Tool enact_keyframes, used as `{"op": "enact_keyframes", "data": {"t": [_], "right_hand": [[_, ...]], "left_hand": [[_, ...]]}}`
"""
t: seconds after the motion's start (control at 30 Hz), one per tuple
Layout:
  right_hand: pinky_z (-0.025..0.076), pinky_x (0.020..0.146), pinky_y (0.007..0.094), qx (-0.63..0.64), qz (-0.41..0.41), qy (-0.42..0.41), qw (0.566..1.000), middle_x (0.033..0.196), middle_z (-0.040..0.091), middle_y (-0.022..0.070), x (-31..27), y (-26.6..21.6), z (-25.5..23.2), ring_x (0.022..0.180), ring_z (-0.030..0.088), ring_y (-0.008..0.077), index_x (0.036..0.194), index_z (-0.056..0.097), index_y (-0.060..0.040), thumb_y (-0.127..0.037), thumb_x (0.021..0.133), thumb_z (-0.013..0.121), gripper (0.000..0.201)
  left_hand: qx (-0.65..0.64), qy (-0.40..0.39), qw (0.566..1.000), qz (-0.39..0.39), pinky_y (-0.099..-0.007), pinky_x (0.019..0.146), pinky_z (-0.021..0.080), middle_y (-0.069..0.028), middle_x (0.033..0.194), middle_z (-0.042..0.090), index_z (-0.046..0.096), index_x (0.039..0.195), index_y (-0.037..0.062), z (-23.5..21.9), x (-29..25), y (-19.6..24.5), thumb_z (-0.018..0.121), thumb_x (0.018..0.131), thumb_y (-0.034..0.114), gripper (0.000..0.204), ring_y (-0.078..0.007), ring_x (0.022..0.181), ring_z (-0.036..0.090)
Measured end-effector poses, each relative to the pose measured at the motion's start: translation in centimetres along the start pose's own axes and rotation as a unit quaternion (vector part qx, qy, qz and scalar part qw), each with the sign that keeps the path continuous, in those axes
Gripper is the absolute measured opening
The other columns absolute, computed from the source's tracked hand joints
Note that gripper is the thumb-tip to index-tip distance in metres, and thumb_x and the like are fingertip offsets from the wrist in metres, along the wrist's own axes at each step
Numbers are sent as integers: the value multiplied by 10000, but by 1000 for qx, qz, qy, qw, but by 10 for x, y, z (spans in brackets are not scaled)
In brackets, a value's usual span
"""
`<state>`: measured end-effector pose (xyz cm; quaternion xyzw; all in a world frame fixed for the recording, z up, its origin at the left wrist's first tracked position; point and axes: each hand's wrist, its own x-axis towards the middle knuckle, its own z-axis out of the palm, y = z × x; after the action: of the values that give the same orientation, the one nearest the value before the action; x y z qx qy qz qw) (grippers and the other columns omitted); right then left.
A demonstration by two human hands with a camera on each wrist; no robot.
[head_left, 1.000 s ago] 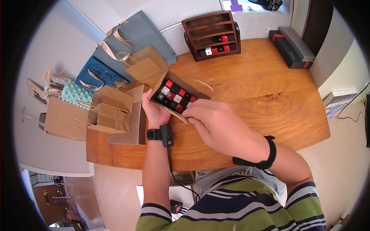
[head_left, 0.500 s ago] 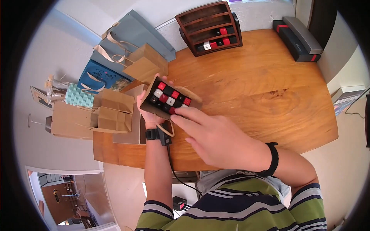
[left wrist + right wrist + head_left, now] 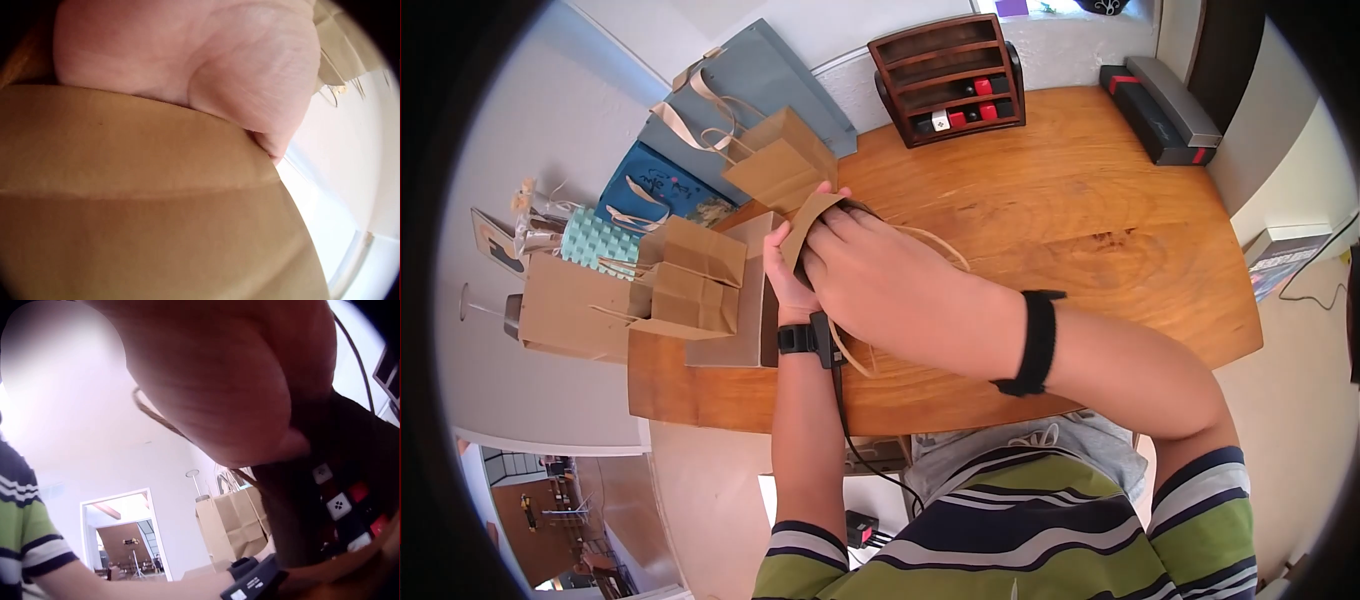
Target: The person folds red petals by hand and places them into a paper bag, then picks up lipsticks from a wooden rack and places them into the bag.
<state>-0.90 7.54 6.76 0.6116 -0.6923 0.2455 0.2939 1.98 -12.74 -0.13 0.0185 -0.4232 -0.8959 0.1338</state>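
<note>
My left hand (image 3: 788, 288) grips a small brown paper bag (image 3: 804, 228) from the side, thumb on the near edge and fingertips showing past the far edge. In the left wrist view the bag's creased wall (image 3: 144, 187) lies against the palm. My right hand (image 3: 875, 275) reaches into the bag's mouth, and its fingertips are hidden inside. Red, black and white small cubes (image 3: 339, 505) with printed marks lie inside the bag, seen in the right wrist view beneath that hand. Whether the right fingers pinch a cube I cannot tell.
A dark wooden rack (image 3: 945, 70) with several similar cubes (image 3: 983, 87) on its lower shelves stands at the back of the wooden table (image 3: 1100, 250). Paper bags (image 3: 690, 285) and a blue bag (image 3: 665, 185) crowd the left. Long dark boxes (image 3: 1155, 115) lie back right.
My right hand has moved from the bag's near edge up and left into its mouth, covering the cubes that showed before. My left hand still holds the bag, now tilted differently.
</note>
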Motion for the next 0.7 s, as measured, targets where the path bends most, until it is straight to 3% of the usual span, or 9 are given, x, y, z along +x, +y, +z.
{"op": "enact_keyframes", "data": {"t": [0.13,0.23,0.27,0.37,0.47,0.57,0.7], "right_hand": [[496,1018,414,18,-18,12,1000,1056,686,199,3,3,17,1087,638,336,1097,680,68,-62,816,653,311],[499,1011,414,31,-16,19,999,1053,694,196,3,6,27,1078,647,331,1103,685,63,-51,818,654,308],[501,1007,415,35,-13,19,999,1056,696,195,4,7,29,1077,649,329,1106,686,62,-49,819,654,310],[510,987,415,35,-5,12,999,1058,697,196,7,7,27,1079,651,331,1109,685,69,-58,813,658,323],[517,970,418,18,-3,-10,1000,1062,699,195,9,9,31,1081,655,337,1079,692,71,-62,807,662,305],[521,959,419,21,-1,28,999,1041,701,197,10,7,37,1043,668,341,1037,707,66,-65,796,666,277],[519,960,423,35,-4,21,999,1003,702,204,10,9,42,991,680,342,1022,716,60,-75,794,668,269]], "left_hand": [[38,-53,998,-6,-485,1147,439,-203,1440,571,462,1523,-3,-9,4,3,460,979,467,719,-368,1320,548],[11,-17,1000,-16,-484,1129,447,-222,1423,578,453,1529,-21,-1,1,2,467,968,476,749,-377,1299,553],[24,-33,999,-18,-442,1188,392,-233,1501,554,450,1550,-7,-4,3,3,473,933,490,793,-342,1365,539],[36,-33,999,-16,-442,1188,392,-214,1512,552,459,1545,-11,-4,3,4,450,947,475,771,-335,1369,539],[47,-6,999,18,-439,1190,387,-198,1512,557,466,1540,-17,1,3,2,433,959,468,758,-328,1372,539],[28,19,999,36,-438,1093,466,-216,1407,582,466,1502,-32,5,3,1,440,996,446,697,-313,1275,566],[-1,-10,1000,-18,-435,1077,478,-214,1393,588,467,1500,-36,-2,4,5,435,999,442,693,-312,1260,575]]}}
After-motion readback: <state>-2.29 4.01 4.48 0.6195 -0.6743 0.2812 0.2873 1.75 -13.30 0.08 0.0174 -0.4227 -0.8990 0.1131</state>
